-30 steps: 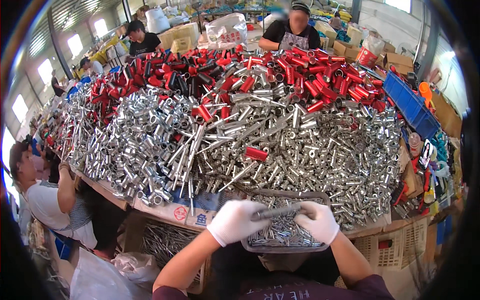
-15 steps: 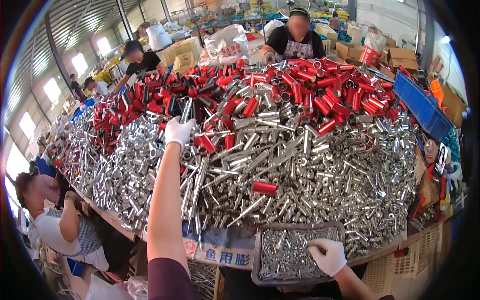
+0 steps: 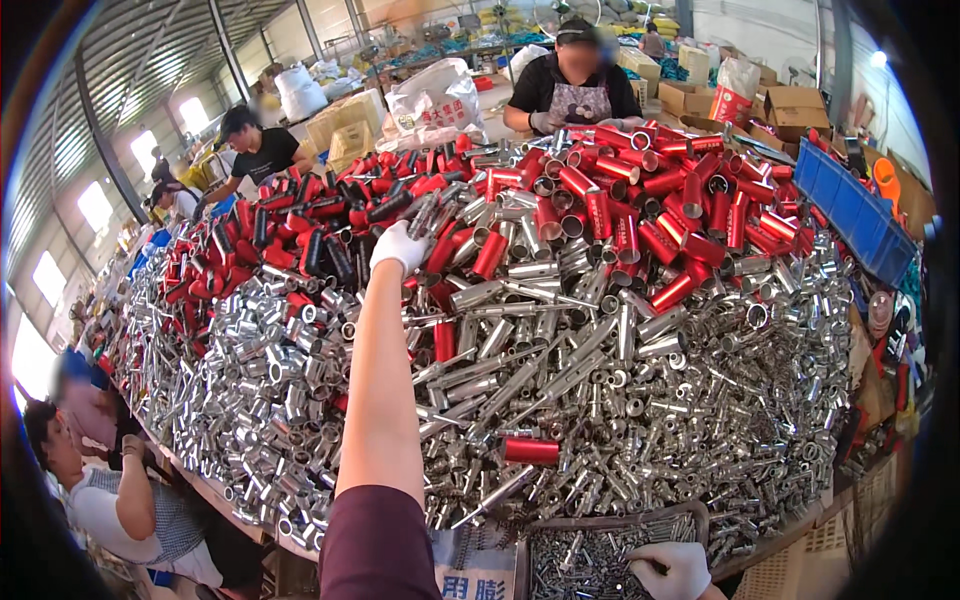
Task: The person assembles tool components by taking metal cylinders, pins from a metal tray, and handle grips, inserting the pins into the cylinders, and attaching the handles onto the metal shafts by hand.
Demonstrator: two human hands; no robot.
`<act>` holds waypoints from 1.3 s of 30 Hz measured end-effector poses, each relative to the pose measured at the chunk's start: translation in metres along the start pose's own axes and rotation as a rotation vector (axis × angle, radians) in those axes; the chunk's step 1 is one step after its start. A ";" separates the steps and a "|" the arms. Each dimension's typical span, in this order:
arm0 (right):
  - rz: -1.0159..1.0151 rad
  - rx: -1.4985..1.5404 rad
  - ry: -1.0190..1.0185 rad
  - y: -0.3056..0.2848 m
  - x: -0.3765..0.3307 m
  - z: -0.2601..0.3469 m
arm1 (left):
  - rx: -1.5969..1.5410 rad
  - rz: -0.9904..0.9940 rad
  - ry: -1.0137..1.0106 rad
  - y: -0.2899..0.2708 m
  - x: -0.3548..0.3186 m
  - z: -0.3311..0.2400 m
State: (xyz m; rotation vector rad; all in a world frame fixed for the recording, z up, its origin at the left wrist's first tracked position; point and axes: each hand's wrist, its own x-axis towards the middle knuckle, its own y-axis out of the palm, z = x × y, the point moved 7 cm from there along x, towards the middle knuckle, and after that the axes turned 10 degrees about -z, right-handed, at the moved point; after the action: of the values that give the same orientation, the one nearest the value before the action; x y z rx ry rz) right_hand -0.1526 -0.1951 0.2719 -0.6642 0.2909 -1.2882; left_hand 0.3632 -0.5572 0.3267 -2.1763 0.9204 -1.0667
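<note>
A silvery ribbed ceiling slopes over the left side of a large workshop. Below it, a row of bright windows lines the left wall, with a dark post standing in front. Bulky white sacks and open cardboard boxes gather beyond the broad tabletop, and yellow sacks pile up at the far end. At right, a grey post rises near a pale wall, where a small lamp-like spot glows white.
</note>
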 end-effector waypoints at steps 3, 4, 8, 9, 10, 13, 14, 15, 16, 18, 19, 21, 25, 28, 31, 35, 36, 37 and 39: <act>0.018 0.014 0.006 0.001 0.005 0.002 | 0.180 0.070 -0.049 0.016 0.014 0.013; 0.016 0.023 0.007 0.000 0.006 0.002 | 0.113 0.128 -0.059 0.020 0.017 0.016; 0.027 0.038 0.019 -0.002 0.006 0.005 | -0.190 0.298 -0.218 0.018 0.002 0.043; 0.038 0.045 -0.007 -0.001 0.007 0.006 | -0.328 0.321 -0.266 0.007 -0.008 0.052; 0.031 0.028 -0.015 -0.002 0.007 0.006 | -0.325 0.309 -0.328 -0.007 -0.029 0.026; 0.011 0.018 -0.016 0.004 0.002 -0.006 | -0.534 0.379 -0.318 -0.039 -0.045 0.003; -0.002 0.013 -0.007 0.006 0.001 -0.010 | -0.496 0.395 -0.240 -0.043 -0.044 -0.011; -0.032 0.006 -0.035 0.005 0.002 -0.006 | -0.520 0.390 -0.210 -0.055 -0.051 -0.037; -0.033 0.005 -0.027 0.005 0.002 -0.007 | -0.550 0.395 -0.178 -0.059 -0.060 -0.071; -0.037 0.004 -0.033 0.006 0.001 -0.006 | -0.545 0.380 -0.165 -0.077 -0.064 -0.107; -0.040 0.001 -0.056 0.007 0.001 -0.006 | -0.570 0.384 -0.160 -0.076 -0.058 -0.115; -0.052 0.012 -0.075 0.007 -0.001 -0.008 | -0.674 0.426 -0.112 -0.081 -0.052 -0.140; -0.061 0.049 -0.070 0.004 -0.001 -0.006 | -0.612 0.253 -0.202 -0.092 -0.031 -0.126; -0.018 0.037 -0.063 0.005 0.000 -0.004 | -0.399 0.077 -0.269 -0.092 -0.019 -0.053; 0.020 0.028 -0.052 0.001 0.000 -0.003 | -0.207 0.035 -0.319 -0.075 -0.023 -0.003; 0.050 0.040 -0.027 -0.003 0.004 0.000 | -0.051 -0.002 -0.214 -0.035 -0.011 0.020; 0.070 0.045 0.001 -0.002 0.004 0.000 | -0.041 -0.014 -0.199 -0.031 -0.013 0.010; 0.069 0.045 0.001 -0.002 0.004 -0.001 | -0.008 0.001 -0.199 -0.014 -0.001 0.020; 0.071 0.047 0.018 -0.001 0.007 -0.001 | 0.124 -0.057 -0.114 -0.004 0.016 0.021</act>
State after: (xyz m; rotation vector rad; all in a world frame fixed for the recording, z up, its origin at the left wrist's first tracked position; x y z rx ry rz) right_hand -0.1521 -0.2023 0.2727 -0.5976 0.2958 -1.2301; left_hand 0.3892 -0.5638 0.3251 -2.1474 0.7264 -0.9879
